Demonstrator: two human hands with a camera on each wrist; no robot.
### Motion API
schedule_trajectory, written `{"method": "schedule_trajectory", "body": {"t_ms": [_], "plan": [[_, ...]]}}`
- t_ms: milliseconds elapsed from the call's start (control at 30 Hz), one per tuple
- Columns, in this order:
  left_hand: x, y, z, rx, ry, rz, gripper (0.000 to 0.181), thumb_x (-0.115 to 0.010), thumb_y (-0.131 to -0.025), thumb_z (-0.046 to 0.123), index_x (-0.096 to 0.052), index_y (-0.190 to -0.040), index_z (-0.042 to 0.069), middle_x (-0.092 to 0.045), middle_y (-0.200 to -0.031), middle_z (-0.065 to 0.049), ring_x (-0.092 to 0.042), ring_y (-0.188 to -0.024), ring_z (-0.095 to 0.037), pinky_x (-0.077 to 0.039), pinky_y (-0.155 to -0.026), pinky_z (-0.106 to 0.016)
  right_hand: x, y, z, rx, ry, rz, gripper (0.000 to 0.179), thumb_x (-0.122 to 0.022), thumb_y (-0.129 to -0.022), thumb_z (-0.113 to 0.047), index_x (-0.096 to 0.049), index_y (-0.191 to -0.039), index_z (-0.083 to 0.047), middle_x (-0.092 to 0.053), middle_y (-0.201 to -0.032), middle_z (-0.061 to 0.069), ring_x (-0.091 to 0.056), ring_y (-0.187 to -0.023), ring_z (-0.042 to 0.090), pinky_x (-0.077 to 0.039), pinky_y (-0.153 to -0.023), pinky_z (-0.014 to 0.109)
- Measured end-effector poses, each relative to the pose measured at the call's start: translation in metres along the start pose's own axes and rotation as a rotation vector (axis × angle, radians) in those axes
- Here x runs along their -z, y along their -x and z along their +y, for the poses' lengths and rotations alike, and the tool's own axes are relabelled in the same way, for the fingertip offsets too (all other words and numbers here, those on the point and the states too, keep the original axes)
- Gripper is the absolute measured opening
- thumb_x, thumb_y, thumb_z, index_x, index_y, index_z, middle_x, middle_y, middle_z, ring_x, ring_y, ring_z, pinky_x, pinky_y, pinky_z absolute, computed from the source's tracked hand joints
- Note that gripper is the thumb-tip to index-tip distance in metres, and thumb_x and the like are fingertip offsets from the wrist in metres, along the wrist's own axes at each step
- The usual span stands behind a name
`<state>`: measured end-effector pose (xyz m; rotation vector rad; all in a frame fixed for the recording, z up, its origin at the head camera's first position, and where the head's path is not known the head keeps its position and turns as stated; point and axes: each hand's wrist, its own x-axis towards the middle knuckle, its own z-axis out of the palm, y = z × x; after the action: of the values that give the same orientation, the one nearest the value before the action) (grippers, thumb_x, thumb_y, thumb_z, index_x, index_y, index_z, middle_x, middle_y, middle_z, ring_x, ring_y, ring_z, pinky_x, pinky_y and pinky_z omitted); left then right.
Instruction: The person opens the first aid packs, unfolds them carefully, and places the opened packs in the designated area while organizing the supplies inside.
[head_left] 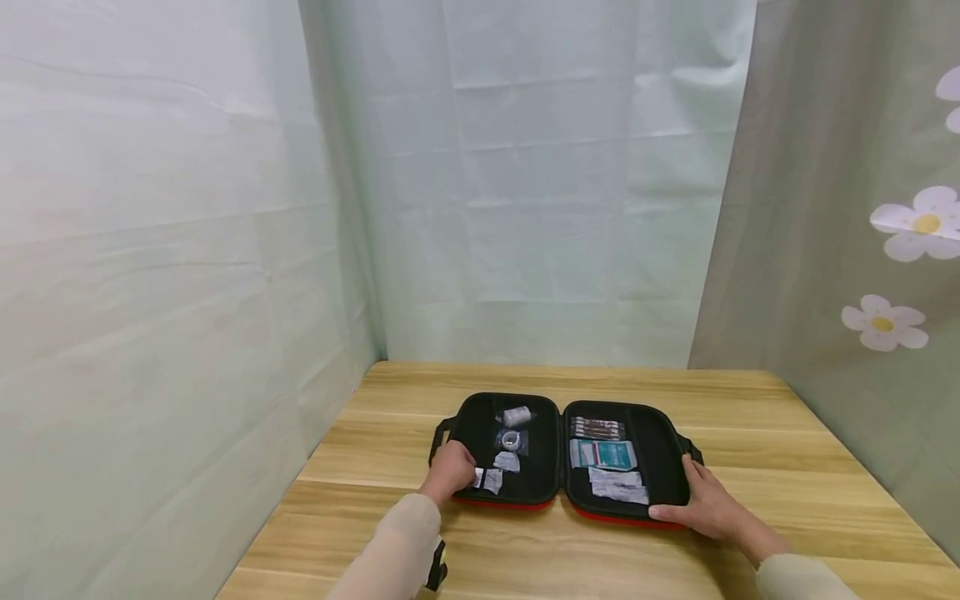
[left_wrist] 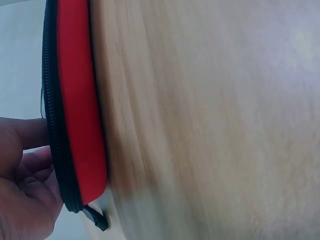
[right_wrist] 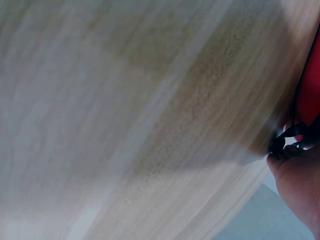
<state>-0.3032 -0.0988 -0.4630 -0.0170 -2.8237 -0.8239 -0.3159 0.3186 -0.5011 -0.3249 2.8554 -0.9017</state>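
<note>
A first-aid case [head_left: 561, 454], black inside with a red shell, lies unfolded on the wooden table. My left hand [head_left: 450, 468] reaches over the front left corner of its left half, the fingers bent and pinching a small white packet [head_left: 477, 477]; the rim hides the fingertips in the left wrist view. Beside it lie more white packets [head_left: 507, 461], a clear-wrapped tape roll [head_left: 512, 441] and a wrapped white roll [head_left: 517, 416]. My right hand [head_left: 708, 504] grips the front right corner of the right half, thumb along the front rim and fingers at the side.
The right half holds a row of brown-and-white strips [head_left: 597, 428], a teal packet [head_left: 603, 455] and white packets [head_left: 618, 485]. Black handles [head_left: 441, 437] stick out at both sides. A black object [head_left: 437, 568] shows by the left sleeve. Pale curtains [head_left: 547, 208] hang behind the table.
</note>
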Motion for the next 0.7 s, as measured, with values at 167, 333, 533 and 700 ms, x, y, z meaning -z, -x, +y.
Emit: {"method": "schedule_trajectory", "body": {"t_ms": [167, 333, 533, 700], "plan": [[-0.003, -0.001, -0.001, 0.012, 0.052, -0.022, 0.009, -0.068, -0.073, -0.005, -0.074, -0.070, 0.001, -0.067, -0.070, -0.005, -0.059, -0.069, -0.021, -0.054, -0.067, -0.036, 0.001, 0.000, 0.001, -0.003, 0.004, -0.002, 0.127, -0.078, -0.077, -0.058, -0.006, -0.148, 0.020, -0.012, -0.148, 0.047, -0.015, -0.134, 0.063, -0.021, -0.106, 0.072], [-0.009, -0.003, -0.003, 0.014, 0.125, -0.050, 0.009, -0.068, -0.071, -0.007, -0.073, -0.069, 0.000, -0.065, -0.062, -0.003, -0.061, -0.058, -0.016, -0.053, -0.060, -0.030, 0.001, 0.000, 0.001, -0.005, 0.005, -0.002, 0.127, -0.077, -0.077, -0.058, -0.006, -0.148, 0.020, -0.012, -0.147, 0.047, -0.015, -0.134, 0.063, -0.021, -0.106, 0.072], [-0.016, -0.005, -0.003, 0.084, 0.301, -0.101, 0.030, -0.054, -0.073, -0.008, -0.067, -0.100, -0.013, -0.059, -0.067, -0.007, -0.053, -0.053, -0.013, -0.050, -0.053, -0.028, -0.001, -0.001, 0.002, -0.006, -0.001, -0.005, 0.127, -0.077, -0.077, -0.058, -0.005, -0.149, 0.019, -0.012, -0.148, 0.046, -0.015, -0.134, 0.063, -0.021, -0.106, 0.072], [-0.021, -0.008, 0.001, 0.220, 0.590, -0.185, 0.050, -0.043, -0.081, -0.011, -0.040, -0.130, -0.020, -0.061, -0.071, -0.015, -0.054, -0.051, -0.015, -0.048, -0.048, -0.025, -0.001, -0.002, 0.002, -0.018, -0.001, -0.012, 0.129, -0.077, -0.077, -0.059, -0.004, -0.149, 0.018, -0.011, -0.148, 0.046, -0.015, -0.135, 0.063, -0.021, -0.106, 0.072]]}}
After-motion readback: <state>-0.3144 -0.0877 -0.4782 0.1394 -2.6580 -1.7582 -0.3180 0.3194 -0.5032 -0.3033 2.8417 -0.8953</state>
